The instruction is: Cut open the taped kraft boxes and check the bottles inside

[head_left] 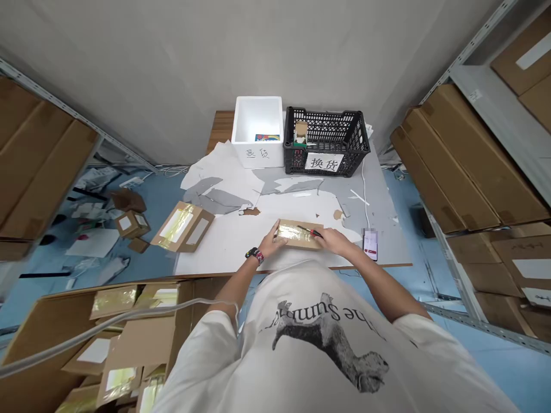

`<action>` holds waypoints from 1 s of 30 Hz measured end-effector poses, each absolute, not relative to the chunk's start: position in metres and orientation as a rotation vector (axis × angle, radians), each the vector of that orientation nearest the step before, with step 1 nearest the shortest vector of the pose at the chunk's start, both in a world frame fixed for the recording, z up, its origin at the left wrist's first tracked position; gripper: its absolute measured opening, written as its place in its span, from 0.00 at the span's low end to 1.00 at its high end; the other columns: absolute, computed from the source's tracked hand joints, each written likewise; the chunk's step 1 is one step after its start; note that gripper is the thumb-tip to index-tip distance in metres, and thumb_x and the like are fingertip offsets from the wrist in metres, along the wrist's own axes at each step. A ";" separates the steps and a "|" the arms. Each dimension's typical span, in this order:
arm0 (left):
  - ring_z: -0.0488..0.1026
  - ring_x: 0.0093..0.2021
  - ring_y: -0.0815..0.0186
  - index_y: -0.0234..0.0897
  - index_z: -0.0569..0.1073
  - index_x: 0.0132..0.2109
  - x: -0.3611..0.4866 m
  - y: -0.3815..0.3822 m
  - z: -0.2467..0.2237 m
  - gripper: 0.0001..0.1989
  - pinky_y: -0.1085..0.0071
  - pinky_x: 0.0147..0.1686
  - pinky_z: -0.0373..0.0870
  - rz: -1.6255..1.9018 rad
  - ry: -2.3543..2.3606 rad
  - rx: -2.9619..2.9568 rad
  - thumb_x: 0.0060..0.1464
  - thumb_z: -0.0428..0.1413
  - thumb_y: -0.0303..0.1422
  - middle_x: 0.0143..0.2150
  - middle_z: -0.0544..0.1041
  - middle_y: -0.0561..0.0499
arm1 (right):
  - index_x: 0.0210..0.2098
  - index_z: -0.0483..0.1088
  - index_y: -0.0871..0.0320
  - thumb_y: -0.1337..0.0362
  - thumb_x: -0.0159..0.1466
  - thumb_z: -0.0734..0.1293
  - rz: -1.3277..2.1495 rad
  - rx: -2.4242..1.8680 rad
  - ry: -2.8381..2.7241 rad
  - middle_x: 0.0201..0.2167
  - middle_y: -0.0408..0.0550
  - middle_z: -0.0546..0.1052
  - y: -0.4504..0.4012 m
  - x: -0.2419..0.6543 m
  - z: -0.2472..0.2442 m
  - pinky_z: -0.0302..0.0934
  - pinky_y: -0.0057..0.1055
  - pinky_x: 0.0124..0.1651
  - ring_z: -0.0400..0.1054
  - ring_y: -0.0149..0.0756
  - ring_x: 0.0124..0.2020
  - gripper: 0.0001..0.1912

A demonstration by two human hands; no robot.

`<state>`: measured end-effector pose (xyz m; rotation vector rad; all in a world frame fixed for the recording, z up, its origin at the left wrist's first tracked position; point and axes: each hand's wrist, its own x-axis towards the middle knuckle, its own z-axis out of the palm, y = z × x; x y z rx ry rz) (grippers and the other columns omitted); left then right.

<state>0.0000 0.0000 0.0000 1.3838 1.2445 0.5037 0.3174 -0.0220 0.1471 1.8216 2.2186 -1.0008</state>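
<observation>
The left hand [270, 241] and right hand [334, 241] stand apart, both on a taped cardboard box [299, 234] at the near edge of the counter [387, 241], the right hand apparently gripping a red-handled tool [314, 233] against the box's top.

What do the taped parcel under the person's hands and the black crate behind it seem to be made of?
The parcel looks like matte brown cardboard, from its colour and dull surface; the glossy tape on top is probably plastic. The black crate seems moulded plastic, from its even lattice of holes.
</observation>
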 end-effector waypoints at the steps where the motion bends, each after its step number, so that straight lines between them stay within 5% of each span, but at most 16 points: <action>1: 0.74 0.73 0.42 0.49 0.49 0.88 0.002 0.000 -0.001 0.63 0.50 0.70 0.72 0.512 1.253 1.354 0.56 0.71 0.56 0.83 0.65 0.39 | 0.62 0.79 0.55 0.61 0.80 0.62 -0.930 1.749 2.240 0.56 0.59 0.86 -0.017 0.308 0.150 0.68 0.35 0.50 0.82 0.54 0.54 0.18; 16: 0.79 0.70 0.42 0.55 0.51 0.88 0.002 -0.011 -0.009 0.60 0.52 0.69 0.74 0.540 1.284 1.384 0.58 0.70 0.55 0.81 0.70 0.45 | 0.59 0.81 0.63 0.69 0.80 0.60 -0.576 1.277 2.354 0.57 0.67 0.86 0.025 0.231 0.141 0.72 0.42 0.60 0.83 0.56 0.59 0.19; 23: 0.80 0.68 0.46 0.58 0.43 0.89 0.000 -0.011 -0.018 0.57 0.53 0.66 0.77 0.505 1.284 1.464 0.64 0.66 0.52 0.82 0.68 0.47 | 0.60 0.80 0.65 0.69 0.80 0.61 -0.485 1.232 2.295 0.58 0.67 0.86 0.024 0.212 0.154 0.73 0.41 0.62 0.82 0.53 0.61 0.17; 27: 0.68 0.79 0.46 0.53 0.43 0.89 0.002 -0.013 -0.021 0.54 0.54 0.67 0.77 0.572 1.306 1.602 0.68 0.63 0.50 0.88 0.55 0.46 | 0.64 0.77 0.65 0.70 0.79 0.63 -0.489 1.248 2.261 0.60 0.67 0.85 0.022 0.208 0.156 0.74 0.41 0.62 0.82 0.53 0.62 0.18; 30: 0.59 0.84 0.47 0.53 0.48 0.89 0.002 -0.014 -0.021 0.51 0.52 0.74 0.71 0.564 1.300 1.704 0.69 0.62 0.50 0.88 0.54 0.48 | 0.65 0.76 0.65 0.68 0.79 0.64 -0.506 1.281 2.251 0.61 0.68 0.84 0.018 0.214 0.154 0.73 0.42 0.63 0.81 0.54 0.63 0.18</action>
